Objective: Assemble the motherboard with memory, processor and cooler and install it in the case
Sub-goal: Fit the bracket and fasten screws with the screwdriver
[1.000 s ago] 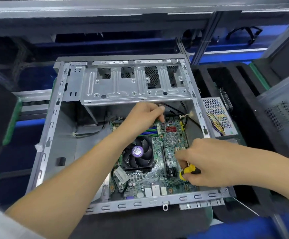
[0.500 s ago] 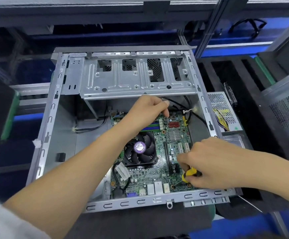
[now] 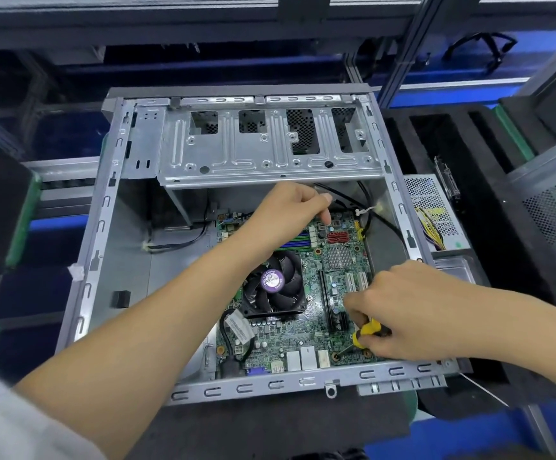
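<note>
Motherboard (image 3: 306, 330) lying in the open case (image 3: 104, 227), right hand (image 3: 412, 313) gripping a yellow screwdriver (image 3: 367, 332) at the board's near corner, left hand (image 3: 289, 210) fingers curled, pressing its far edge

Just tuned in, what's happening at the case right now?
A person is fastening the green motherboard inside the open grey metal computer case. The right hand grips a yellow-handled screwdriver, tip at a screw hole near the board's near edge. The left hand presses on the board's far end. The black cooler fan is already mounted.
</note>
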